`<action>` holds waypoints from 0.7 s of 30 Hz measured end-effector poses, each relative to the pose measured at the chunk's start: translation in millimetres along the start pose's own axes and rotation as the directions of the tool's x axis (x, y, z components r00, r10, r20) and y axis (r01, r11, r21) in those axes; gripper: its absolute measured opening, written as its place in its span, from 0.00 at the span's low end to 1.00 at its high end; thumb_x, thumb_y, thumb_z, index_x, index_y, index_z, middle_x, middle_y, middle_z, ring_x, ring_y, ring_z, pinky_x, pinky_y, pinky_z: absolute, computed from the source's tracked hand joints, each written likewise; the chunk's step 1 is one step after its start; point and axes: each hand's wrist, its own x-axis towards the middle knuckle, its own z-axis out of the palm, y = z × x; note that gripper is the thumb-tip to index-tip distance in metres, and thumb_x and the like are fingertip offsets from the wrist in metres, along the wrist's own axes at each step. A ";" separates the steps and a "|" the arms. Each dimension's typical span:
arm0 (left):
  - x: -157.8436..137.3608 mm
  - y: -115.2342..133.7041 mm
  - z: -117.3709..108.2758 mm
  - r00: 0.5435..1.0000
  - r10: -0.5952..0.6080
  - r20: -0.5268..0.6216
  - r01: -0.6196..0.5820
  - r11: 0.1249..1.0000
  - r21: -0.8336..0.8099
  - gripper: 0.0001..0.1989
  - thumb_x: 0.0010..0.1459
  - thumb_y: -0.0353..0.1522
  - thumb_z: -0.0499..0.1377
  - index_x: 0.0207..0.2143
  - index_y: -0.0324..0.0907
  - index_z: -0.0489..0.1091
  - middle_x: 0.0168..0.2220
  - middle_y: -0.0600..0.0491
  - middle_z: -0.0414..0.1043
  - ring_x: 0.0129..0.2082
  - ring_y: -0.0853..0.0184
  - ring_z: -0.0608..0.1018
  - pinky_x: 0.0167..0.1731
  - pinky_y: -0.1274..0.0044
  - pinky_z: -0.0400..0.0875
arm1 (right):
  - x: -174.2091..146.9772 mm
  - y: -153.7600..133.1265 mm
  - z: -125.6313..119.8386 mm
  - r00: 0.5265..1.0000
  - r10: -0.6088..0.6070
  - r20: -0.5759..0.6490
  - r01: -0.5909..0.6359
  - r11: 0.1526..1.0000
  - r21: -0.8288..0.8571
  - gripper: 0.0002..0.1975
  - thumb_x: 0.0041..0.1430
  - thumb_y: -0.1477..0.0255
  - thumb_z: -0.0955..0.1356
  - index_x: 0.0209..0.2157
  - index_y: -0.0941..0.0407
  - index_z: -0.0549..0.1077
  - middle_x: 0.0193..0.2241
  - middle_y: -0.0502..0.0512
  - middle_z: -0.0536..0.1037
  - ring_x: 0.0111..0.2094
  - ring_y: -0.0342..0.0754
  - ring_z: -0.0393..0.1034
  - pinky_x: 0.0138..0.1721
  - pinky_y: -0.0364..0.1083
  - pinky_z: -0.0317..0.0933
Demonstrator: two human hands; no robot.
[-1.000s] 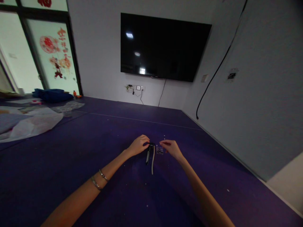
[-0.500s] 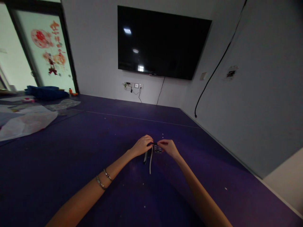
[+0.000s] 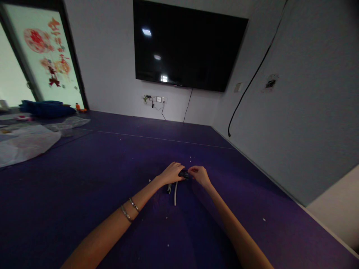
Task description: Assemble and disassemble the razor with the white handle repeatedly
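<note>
Between my two hands, over the purple surface (image 3: 134,209), is a small dark object (image 3: 184,174) with a few pale marks; its kind is too small to tell. My left hand (image 3: 172,173) is closed on its left side, the fingers curled over it. At its right edge my right hand (image 3: 199,175) is pinched, thumb and fingertips together; what lies between those tips is too small to see. A narrow grey strip (image 3: 175,194) extends from under my left hand toward me. Beside it is a shorter dark strip with pale edges (image 3: 169,188), partly covered by the hand.
Crumpled clear plastic and papers (image 3: 30,144) lie at the left, with a dark blue cloth bundle (image 3: 46,109) behind. A black cable (image 3: 246,89) hangs down the right wall. A television (image 3: 187,46) is mounted ahead. Small white scraps (image 3: 264,219) dot the surface.
My left hand has moved slightly right and covers more of the dark object, whose patterned face showed before. My right hand stays pinched at its edge. The view has shifted a little.
</note>
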 end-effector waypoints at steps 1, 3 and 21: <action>0.7 -0.5 2.4 1.000 -0.002 0.007 0.002 1.000 0.007 0.22 0.50 0.37 0.61 0.46 0.38 0.66 0.48 0.42 0.69 0.52 0.55 0.68 0.53 0.63 0.57 | 0.4 2.4 0.5 1.000 -0.003 0.001 0.003 1.000 -0.012 0.08 0.48 0.71 0.66 0.28 0.59 0.76 0.23 0.54 0.77 0.21 0.43 0.68 0.20 0.39 0.62; 1.2 -1.5 5.8 1.000 -0.008 0.017 0.008 1.000 0.014 0.22 0.50 0.38 0.61 0.46 0.38 0.65 0.48 0.41 0.69 0.53 0.54 0.67 0.54 0.62 0.54 | 1.3 6.2 1.3 1.000 -0.006 -0.001 0.006 1.000 -0.026 0.08 0.48 0.71 0.66 0.28 0.59 0.76 0.23 0.54 0.77 0.21 0.43 0.69 0.20 0.39 0.62; -1.3 -4.2 17.0 0.999 0.021 0.024 -0.021 0.999 0.029 0.13 0.53 0.34 0.58 0.41 0.39 0.67 0.41 0.46 0.72 0.45 0.60 0.72 0.55 0.65 0.55 | -0.2 11.4 8.9 0.998 -0.051 0.033 0.053 0.997 -0.048 0.08 0.46 0.72 0.66 0.26 0.58 0.77 0.25 0.54 0.78 0.25 0.45 0.71 0.23 0.40 0.63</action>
